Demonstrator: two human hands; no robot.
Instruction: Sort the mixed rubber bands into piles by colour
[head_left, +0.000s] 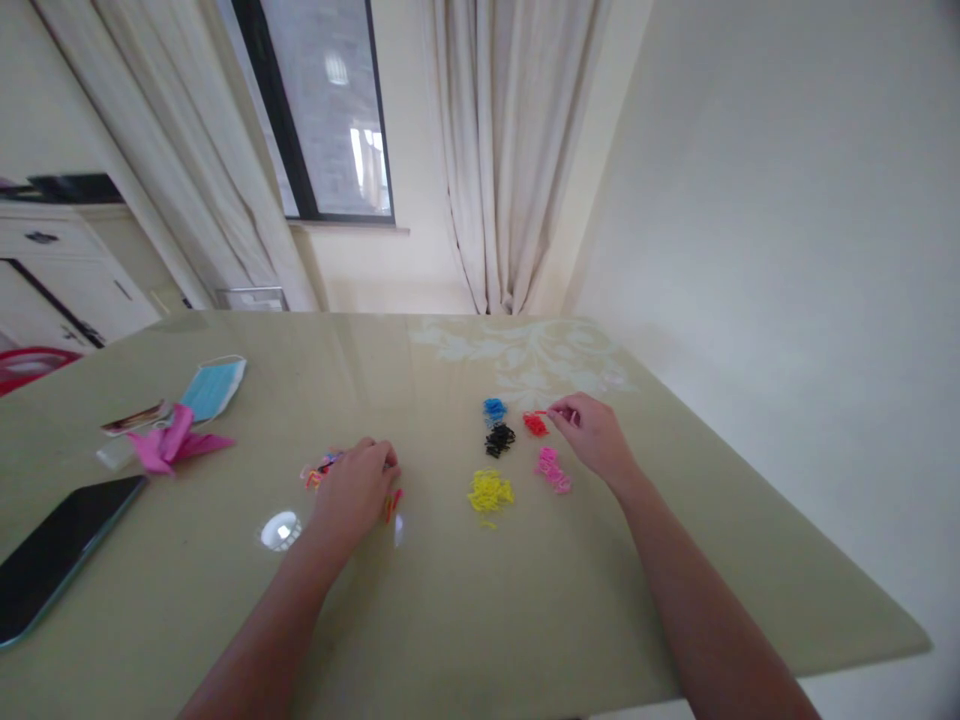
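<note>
My right hand [589, 425] is closed in a pinch on a small red rubber band [541, 412], at the edge of a pile of red rubber bands [535, 426]. Nearby lie separate piles of blue bands [494, 408], black bands [499, 439], pink bands [553, 470] and yellow bands [490, 490]. My left hand [360, 485] rests low over the table with bent fingers; what they hold, if anything, is hidden. A mixed-colour heap of bands [319, 472] shows partly behind that hand, and a few red and orange bands [394, 505] lie beside its fingertips.
On the left of the glossy table [450, 620] are a black phone [64, 550], a pink folded item [176, 440], a blue face mask [214, 390] and a small printed card [135, 418]. A white wall [787, 250] borders the right side; curtains [510, 150] hang behind.
</note>
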